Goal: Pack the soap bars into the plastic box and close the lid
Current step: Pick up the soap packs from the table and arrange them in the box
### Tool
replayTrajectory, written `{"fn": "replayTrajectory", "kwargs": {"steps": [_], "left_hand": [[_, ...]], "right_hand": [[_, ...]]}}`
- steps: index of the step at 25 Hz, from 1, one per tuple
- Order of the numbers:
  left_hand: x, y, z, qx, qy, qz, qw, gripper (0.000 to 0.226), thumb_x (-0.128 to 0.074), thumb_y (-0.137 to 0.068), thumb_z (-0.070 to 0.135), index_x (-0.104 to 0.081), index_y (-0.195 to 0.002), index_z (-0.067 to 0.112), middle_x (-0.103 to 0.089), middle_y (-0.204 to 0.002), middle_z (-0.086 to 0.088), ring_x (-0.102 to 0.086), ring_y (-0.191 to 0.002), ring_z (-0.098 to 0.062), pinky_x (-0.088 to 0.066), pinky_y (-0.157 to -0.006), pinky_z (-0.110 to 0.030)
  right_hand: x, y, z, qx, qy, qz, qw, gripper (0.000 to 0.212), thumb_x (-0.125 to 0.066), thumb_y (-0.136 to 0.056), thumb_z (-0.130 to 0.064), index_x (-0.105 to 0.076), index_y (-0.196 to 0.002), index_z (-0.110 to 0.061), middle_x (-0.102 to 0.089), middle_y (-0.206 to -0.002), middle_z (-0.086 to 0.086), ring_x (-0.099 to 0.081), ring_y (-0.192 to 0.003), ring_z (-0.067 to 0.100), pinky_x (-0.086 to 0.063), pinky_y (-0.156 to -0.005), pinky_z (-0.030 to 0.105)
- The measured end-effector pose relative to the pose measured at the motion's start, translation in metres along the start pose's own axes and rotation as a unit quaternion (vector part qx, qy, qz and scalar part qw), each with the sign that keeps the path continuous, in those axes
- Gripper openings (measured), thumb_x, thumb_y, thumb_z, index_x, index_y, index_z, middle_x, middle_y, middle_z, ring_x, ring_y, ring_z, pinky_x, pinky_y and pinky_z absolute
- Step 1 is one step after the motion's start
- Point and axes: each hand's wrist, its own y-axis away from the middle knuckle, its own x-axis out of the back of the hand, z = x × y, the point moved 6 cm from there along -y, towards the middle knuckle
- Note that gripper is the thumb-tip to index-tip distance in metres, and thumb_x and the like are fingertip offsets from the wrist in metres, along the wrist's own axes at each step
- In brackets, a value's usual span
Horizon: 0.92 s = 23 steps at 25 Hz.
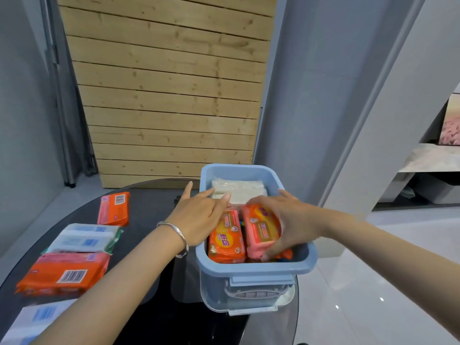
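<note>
An open light-blue plastic box (254, 266) stands on the dark round table (149, 212). Inside lie a white soap pack (245, 189) at the back and an orange soap bar (225, 242) at the front left. My right hand (288, 220) grips a pink-and-orange soap bar (260, 231), tilted, inside the box at the front right. My left hand (199, 215) reaches over the box's left rim with straight fingers, their tips at the white pack. No lid on top of the box shows.
On the table's left lie more soap packs: an orange one (114, 208) at the back, a white-and-green one (83, 239), a large orange one (63, 275), and a white-blue one (32, 319) at the near edge. Behind stands a wooden plank wall (169, 83).
</note>
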Motion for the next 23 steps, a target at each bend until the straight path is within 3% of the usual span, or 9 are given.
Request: {"fn": "replayTrajectory", "kwargs": {"steps": [3, 7, 10, 12, 14, 16, 18, 21, 23], "left_hand": [[0.0, 0.0, 0.001, -0.002, 0.024, 0.019, 1.0, 0.073, -0.004, -0.097, 0.043, -0.073, -0.101, 0.019, -0.055, -0.137, 0.0, -0.021, -0.14, 0.0, 0.016, -0.113, -0.03], [0.0, 0.002, -0.002, -0.007, 0.06, 0.037, 0.998, 0.068, -0.007, -0.098, 0.041, -0.072, -0.105, 0.023, -0.053, -0.139, 0.003, -0.021, -0.139, 0.001, 0.013, -0.112, -0.026], [-0.001, 0.001, -0.003, -0.005, 0.088, 0.043, 0.995, 0.065, -0.008, -0.098, 0.041, -0.07, -0.107, 0.026, -0.058, -0.133, 0.006, -0.023, -0.139, 0.0, 0.011, -0.113, -0.027], [-0.001, 0.001, -0.002, -0.013, 0.126, 0.058, 0.99, 0.059, -0.009, -0.099, 0.041, -0.063, -0.118, 0.029, -0.059, -0.132, 0.007, -0.026, -0.139, -0.002, 0.005, -0.118, -0.032], [0.004, 0.011, -0.006, -0.022, 0.176, 0.096, 0.979, 0.052, -0.013, -0.098, 0.044, -0.051, -0.132, 0.031, -0.047, -0.141, 0.011, -0.027, -0.138, -0.002, -0.004, -0.119, -0.033], [0.012, 0.03, -0.021, -0.024, 0.186, 0.153, 0.97, 0.051, -0.017, -0.095, 0.047, -0.04, -0.138, 0.032, -0.033, -0.14, 0.021, -0.019, -0.135, 0.004, -0.01, -0.114, -0.03], [0.015, 0.054, -0.053, -0.002, 0.171, 0.189, 0.967, 0.05, -0.021, -0.094, 0.048, -0.037, -0.14, 0.033, -0.031, -0.137, 0.023, -0.015, -0.133, 0.005, -0.013, -0.112, -0.028], [0.011, 0.096, -0.12, 0.077, 0.151, 0.187, 0.968, 0.049, -0.041, -0.093, 0.041, -0.04, -0.139, 0.025, -0.038, -0.144, 0.009, -0.025, -0.139, -0.008, -0.019, -0.115, -0.032], [0.011, 0.128, -0.167, 0.159, 0.13, 0.164, 0.965, 0.055, -0.056, -0.088, 0.036, -0.042, -0.138, 0.016, -0.04, -0.148, -0.004, -0.03, -0.139, -0.019, -0.021, -0.116, -0.036]], "right_hand": [[-0.017, -0.013, -0.01, 0.035, 0.143, 0.009, 0.989, 0.107, -0.062, -0.059, -0.079, -0.019, -0.146, -0.034, -0.041, -0.143, -0.004, -0.033, -0.135, 0.016, -0.003, -0.12, 0.04], [-0.011, -0.011, -0.005, 0.019, 0.085, 0.03, 0.996, 0.106, -0.059, -0.055, -0.083, -0.026, -0.142, -0.034, -0.035, -0.143, -0.007, -0.032, -0.131, 0.014, -0.013, -0.117, 0.034], [-0.008, -0.008, 0.001, -0.008, 0.044, 0.037, 0.998, 0.098, -0.061, -0.055, -0.083, -0.036, -0.137, -0.035, -0.045, -0.134, -0.01, -0.039, -0.122, 0.012, -0.021, -0.113, 0.031], [-0.008, -0.01, -0.001, -0.014, 0.058, 0.056, 0.997, 0.095, -0.061, -0.056, -0.082, -0.04, -0.136, -0.034, -0.048, -0.132, -0.011, -0.041, -0.121, 0.011, -0.02, -0.112, 0.031], [-0.008, -0.011, -0.005, -0.016, 0.053, 0.054, 0.997, 0.092, -0.061, -0.059, -0.08, -0.041, -0.136, -0.035, -0.048, -0.133, -0.011, -0.041, -0.123, 0.011, -0.021, -0.114, 0.033], [-0.004, -0.008, -0.01, -0.017, -0.031, 0.053, 0.998, 0.084, -0.063, -0.063, -0.075, -0.045, -0.134, -0.033, -0.049, -0.134, -0.011, -0.043, -0.123, 0.009, -0.03, -0.114, 0.034], [0.005, -0.006, -0.018, -0.021, -0.182, 0.088, 0.979, 0.067, -0.064, -0.069, -0.065, -0.054, -0.126, -0.03, -0.052, -0.129, -0.011, -0.047, -0.121, 0.007, -0.04, -0.107, 0.031], [0.021, -0.014, -0.05, 0.004, -0.345, 0.176, 0.922, 0.031, -0.061, -0.085, -0.043, -0.062, -0.112, -0.028, -0.061, -0.121, -0.009, -0.054, -0.117, 0.008, -0.044, -0.099, 0.023], [0.029, -0.026, -0.086, 0.036, -0.393, 0.207, 0.895, 0.023, -0.059, -0.09, -0.032, -0.066, -0.109, -0.021, -0.067, -0.114, -0.003, -0.06, -0.11, 0.012, -0.048, -0.092, 0.02]]}}
